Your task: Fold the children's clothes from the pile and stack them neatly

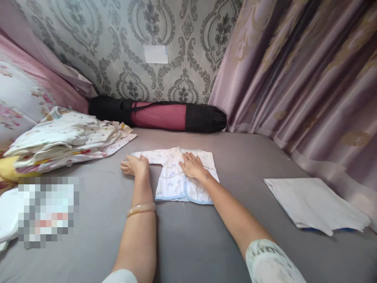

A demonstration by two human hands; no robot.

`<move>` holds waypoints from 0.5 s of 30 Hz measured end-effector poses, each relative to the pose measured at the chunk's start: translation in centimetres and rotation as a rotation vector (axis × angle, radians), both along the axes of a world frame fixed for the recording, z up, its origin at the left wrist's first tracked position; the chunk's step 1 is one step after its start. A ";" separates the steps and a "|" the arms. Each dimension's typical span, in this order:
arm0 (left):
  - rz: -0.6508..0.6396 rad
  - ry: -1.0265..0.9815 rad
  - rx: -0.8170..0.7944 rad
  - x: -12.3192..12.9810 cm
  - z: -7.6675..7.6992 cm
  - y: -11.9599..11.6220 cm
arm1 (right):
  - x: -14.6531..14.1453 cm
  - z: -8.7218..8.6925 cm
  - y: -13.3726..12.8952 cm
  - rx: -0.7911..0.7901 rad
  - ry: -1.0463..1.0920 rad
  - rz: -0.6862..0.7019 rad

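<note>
A small white baby shirt point(171, 177) with pale blue trim and a faint print lies face up on the grey sheet. Its left sleeve stretches out sideways, while no sleeve shows spread on the right side. My left hand point(134, 165), fingers curled, grips the end of that sleeve and hides the cuff. Flat on the upper right of the shirt's front rests my right hand point(193, 165), its fingers extended, pressing on the cloth.
Folded patterned baby clothes point(70, 135) are piled at the left, behind a blurred-out package point(51, 212). A black and red rolled bag point(159, 116) lies against the wall. A folded white cloth point(315, 200) sits at the right near the curtain point(282, 86).
</note>
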State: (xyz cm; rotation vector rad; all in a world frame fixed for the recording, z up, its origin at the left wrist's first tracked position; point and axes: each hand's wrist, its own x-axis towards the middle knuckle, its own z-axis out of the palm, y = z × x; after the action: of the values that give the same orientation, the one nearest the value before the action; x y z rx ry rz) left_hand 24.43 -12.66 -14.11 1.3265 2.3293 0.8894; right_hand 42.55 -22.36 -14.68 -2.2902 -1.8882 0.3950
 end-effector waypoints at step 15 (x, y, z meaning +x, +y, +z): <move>-0.111 -0.111 0.032 -1.5 -1.6 2.2 | -3.0 -0.6 5.1 0.246 -0.101 0.147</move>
State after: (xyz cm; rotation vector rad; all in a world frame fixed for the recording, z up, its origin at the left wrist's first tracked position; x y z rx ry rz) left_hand 22.97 -10.46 -15.70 1.3687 2.1445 0.9431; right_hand 39.55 -17.26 -15.31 -2.0560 -2.0314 0.0582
